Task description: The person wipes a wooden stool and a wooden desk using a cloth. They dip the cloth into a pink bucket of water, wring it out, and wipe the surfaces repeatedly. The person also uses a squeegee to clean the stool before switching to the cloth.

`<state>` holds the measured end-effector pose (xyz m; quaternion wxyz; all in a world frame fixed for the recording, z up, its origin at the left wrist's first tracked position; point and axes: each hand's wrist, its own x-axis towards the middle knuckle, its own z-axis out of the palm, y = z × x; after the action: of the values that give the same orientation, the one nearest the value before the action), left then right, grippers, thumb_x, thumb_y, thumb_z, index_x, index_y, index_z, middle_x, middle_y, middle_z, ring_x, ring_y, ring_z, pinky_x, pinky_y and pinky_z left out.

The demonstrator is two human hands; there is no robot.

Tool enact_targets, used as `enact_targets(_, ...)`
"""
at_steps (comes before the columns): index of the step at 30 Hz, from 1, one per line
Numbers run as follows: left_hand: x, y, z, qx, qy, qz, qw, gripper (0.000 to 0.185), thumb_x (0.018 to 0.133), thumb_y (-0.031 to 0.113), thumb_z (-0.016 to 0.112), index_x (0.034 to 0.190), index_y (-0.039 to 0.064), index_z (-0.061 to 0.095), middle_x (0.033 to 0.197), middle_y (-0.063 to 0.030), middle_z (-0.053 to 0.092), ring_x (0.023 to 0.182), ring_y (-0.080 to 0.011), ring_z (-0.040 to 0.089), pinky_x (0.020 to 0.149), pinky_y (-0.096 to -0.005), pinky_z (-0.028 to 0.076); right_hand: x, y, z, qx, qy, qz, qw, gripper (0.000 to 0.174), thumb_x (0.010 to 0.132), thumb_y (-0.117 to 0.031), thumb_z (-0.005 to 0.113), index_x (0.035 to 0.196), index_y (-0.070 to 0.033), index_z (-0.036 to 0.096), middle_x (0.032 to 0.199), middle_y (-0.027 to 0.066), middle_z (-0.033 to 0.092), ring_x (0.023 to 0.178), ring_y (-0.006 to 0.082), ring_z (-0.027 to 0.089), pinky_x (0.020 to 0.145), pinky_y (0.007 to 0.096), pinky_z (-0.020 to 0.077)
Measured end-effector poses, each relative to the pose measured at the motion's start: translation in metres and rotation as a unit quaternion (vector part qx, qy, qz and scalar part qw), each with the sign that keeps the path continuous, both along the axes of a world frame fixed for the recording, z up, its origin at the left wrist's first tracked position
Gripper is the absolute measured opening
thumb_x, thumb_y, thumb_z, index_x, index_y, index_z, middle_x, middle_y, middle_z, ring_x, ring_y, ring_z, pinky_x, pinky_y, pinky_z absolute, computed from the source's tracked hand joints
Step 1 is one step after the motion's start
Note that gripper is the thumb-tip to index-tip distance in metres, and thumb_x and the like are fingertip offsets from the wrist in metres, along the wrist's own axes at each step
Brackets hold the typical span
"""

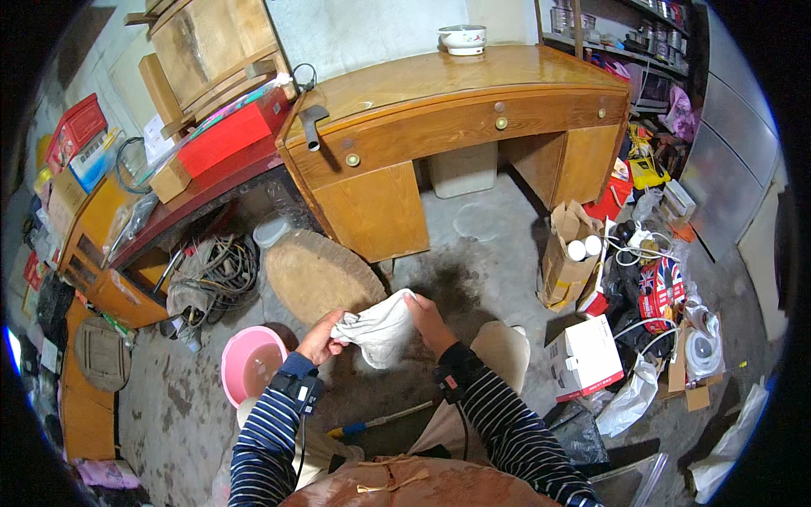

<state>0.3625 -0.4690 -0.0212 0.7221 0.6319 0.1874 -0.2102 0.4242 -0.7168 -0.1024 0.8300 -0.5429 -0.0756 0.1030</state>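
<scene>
A damp-looking white cloth point(380, 333) with greyish stains is stretched between my two hands, above the floor. My left hand point(322, 339) grips its bunched left end. At the upper right corner, my right hand point(429, 322) pinches the cloth between thumb and fingers. Just left of my left forearm stands a pink plastic basin point(229, 361) with murky brownish water in it. Beyond the cloth, a thick round wooden slab point(320, 275) leans against the wooden desk point(374, 209).
A cleaver point(312, 127) lies over the desk's front edge. Coiled black cables point(231, 269) sit left of the slab. Right of me are a cardboard box with white rolls point(564, 260), a white box point(586, 358) and bagged clutter. A stick with a blue-yellow end point(380, 420) lies near my legs.
</scene>
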Motion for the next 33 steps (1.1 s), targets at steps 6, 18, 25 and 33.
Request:
enact_targets(6,-0.005,0.014,-0.021,-0.166,0.059,0.065,0.982,0.035,0.096,0.044,0.064,0.111,0.012,0.061,0.082,-0.0019,0.064,0.067,-0.0158,0.061,0.055,-0.0253,0.049,0.003,-0.003,-0.012,0.066,0.059,0.068,0.994,0.037,0.104,-0.032,0.049,0.114,0.002,0.06,0.105,0.0042,0.065,0.096,0.0144,0.06,0.087,0.0308,0.0455)
enact_targets(18,-0.002,0.012,-0.029,-0.041,0.076,0.003,0.996,0.033,0.102,0.037,0.057,0.118,0.008,0.062,0.086,-0.0003,0.062,0.05,-0.0034,0.046,0.035,-0.0176,0.027,0.0,-0.005,-0.008,0.065,0.047,0.061,0.995,0.051,0.101,-0.048,0.05,0.088,-0.001,0.064,0.084,0.0042,0.065,0.079,0.0152,0.059,0.076,0.0332,0.0461)
enact_targets(25,0.0,0.0,-0.044,0.199,-0.026,0.068,0.977,0.02,0.094,0.036,0.07,0.086,0.018,0.07,0.067,0.0112,0.057,0.051,-0.0016,0.043,0.043,-0.0213,0.026,0.001,-0.017,0.0,-0.216,-0.218,-0.029,0.951,0.033,0.089,-0.007,0.061,0.12,0.004,0.059,0.096,0.017,0.064,0.089,0.0278,0.062,0.08,0.0387,0.0488)
enact_targets(33,0.01,-0.009,-0.039,0.253,-0.197,-0.126,0.939,0.063,0.084,0.034,0.082,0.137,0.011,0.055,0.128,-0.0041,0.06,0.121,-0.0167,0.053,0.103,-0.0324,0.043,-0.008,-0.006,0.016,-0.032,-0.043,0.133,0.99,0.028,0.096,-0.023,0.062,0.113,-0.001,0.066,0.104,0.0007,0.067,0.096,0.0109,0.06,0.089,0.03,0.0469)
